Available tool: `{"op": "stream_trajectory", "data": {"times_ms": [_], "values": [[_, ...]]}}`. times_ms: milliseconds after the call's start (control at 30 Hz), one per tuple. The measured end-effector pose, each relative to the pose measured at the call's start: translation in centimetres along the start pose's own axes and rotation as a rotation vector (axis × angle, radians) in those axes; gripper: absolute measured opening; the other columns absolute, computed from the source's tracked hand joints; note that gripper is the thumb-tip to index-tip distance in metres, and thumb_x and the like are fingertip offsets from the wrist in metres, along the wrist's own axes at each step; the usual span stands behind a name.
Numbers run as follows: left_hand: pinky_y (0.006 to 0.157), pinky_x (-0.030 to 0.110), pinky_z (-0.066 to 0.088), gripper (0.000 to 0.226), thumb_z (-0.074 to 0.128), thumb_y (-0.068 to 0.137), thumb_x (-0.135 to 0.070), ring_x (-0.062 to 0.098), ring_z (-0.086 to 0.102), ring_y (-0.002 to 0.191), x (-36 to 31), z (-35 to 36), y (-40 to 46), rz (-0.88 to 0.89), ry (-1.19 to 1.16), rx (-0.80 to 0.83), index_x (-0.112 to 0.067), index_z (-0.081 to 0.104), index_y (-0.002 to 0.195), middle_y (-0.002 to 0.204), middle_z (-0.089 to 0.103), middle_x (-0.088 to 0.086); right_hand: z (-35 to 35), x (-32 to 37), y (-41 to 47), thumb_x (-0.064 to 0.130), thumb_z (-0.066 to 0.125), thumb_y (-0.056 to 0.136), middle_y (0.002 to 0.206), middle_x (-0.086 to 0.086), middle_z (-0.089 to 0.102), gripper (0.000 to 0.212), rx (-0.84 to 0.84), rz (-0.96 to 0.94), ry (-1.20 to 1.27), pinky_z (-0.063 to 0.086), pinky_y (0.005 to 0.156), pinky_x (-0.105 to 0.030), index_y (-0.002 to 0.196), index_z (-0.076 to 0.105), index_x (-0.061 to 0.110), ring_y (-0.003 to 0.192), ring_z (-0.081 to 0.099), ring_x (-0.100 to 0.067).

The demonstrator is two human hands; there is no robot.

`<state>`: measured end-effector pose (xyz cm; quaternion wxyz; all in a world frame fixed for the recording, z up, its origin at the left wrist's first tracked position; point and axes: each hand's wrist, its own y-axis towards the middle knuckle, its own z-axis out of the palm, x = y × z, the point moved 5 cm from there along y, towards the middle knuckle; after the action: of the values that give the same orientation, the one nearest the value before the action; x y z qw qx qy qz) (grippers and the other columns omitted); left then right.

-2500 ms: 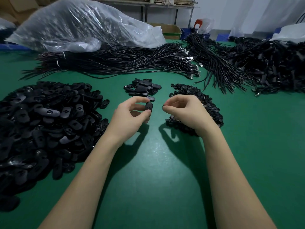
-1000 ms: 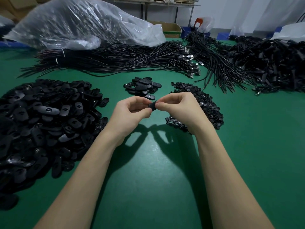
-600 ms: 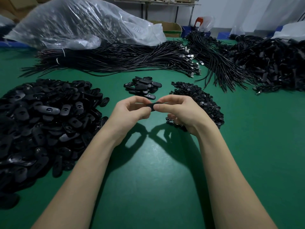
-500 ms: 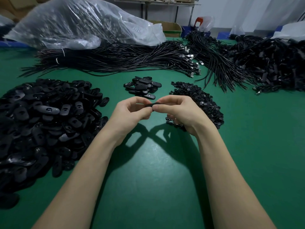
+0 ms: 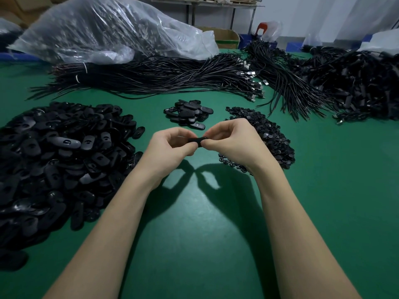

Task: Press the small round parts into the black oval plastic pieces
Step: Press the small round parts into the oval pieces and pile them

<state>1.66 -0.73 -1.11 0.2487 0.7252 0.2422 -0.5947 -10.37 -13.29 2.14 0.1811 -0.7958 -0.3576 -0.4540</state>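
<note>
Both hands meet above the middle of the green table (image 5: 194, 234). My left hand (image 5: 170, 147) grips one black oval piece (image 5: 195, 140) edge-on between thumb and fingers. My right hand (image 5: 233, 141) pinches the same piece from the right, thumb and forefinger pressed on it. The small round part is hidden under my fingers. A large heap of black oval pieces (image 5: 60, 160) lies at the left. A heap of small round parts (image 5: 265, 130) lies behind my right hand. A small pile of oval pieces (image 5: 187, 113) sits just beyond my hands.
Bundles of black cables (image 5: 162, 76) stretch across the back of the table, with a tangled mass of cables (image 5: 356, 87) at the right. A big clear plastic bag (image 5: 108, 29) lies at the back left. A cardboard box (image 5: 224, 38) stands behind it.
My hands were apart 2.5 s ago, the left holding the oval piece. They came together on it, and since then have stayed joined with only slight finger shifts.
</note>
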Motion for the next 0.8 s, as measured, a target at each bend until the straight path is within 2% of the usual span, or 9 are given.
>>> {"op": "stream_trajectory", "data": {"times_ms": [200, 367, 800], "values": [[0.071, 0.012, 0.051, 0.012, 0.077, 0.089, -0.01, 0.003, 0.069, 0.075, 0.1, -0.5, 0.1, 0.055, 0.022, -0.002, -0.022, 0.075, 0.09, 0.08, 0.076, -0.009, 0.4, 0.2, 0.0, 0.024, 0.085, 0.082, 0.071, 0.009, 0.074, 0.007, -0.026, -0.056, -0.055, 0.038, 0.048, -0.007, 0.083, 0.079, 0.022, 0.051, 0.057, 0.008], [0.073, 0.014, 0.051, 0.01, 0.076, 0.09, -0.014, 0.004, 0.07, 0.078, 0.6, -0.3, 0.1, 0.041, 0.08, 0.0, -0.024, 0.074, 0.091, 0.082, 0.077, -0.008, 0.8, 0.0, 0.0, 0.021, 0.084, 0.082, 0.075, 0.006, 0.075, 0.007, -0.013, -0.075, -0.079, 0.039, 0.047, -0.008, 0.081, 0.076, 0.022, 0.05, 0.057, 0.007], [0.074, 0.01, 0.048, 0.007, 0.071, 0.093, -0.01, -0.001, 0.065, 0.076, 0.2, 0.0, 0.1, 0.065, 0.136, 0.01, -0.016, 0.072, 0.096, 0.086, 0.072, -0.005, 1.7, 0.0, -0.1, 0.018, 0.082, 0.079, 0.066, 0.011, 0.067, 0.017, -0.024, -0.135, -0.077, 0.039, 0.05, -0.009, 0.074, 0.067, 0.024, 0.049, 0.053, 0.007]]}}
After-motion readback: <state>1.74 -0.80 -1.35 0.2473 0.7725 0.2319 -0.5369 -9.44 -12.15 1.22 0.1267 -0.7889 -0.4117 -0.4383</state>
